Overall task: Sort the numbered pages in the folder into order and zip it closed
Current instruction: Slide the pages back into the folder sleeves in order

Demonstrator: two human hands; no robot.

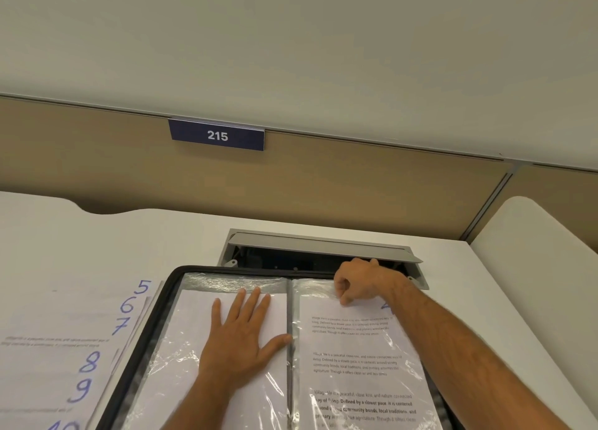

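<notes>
Two hands worked the open folder (142,326) on the desk (453,300): the left hand (241,335) lay flat on its left sleeve, the right hand (354,282) pinched page 4 (356,358) at the pocket mouth, where a crooked push could crumple it, beside the waiting pages (64,348).

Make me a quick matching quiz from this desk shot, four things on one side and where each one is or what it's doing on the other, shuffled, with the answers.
1. left hand
2. right hand
3. numbered pages
4. 215 sign

A. on the partition
B. pinching the top of the right sleeve's page
C. flat on the left sleeve
D. fanned on the desk, left of the folder

Pairs: 1-C, 2-B, 3-D, 4-A
</notes>
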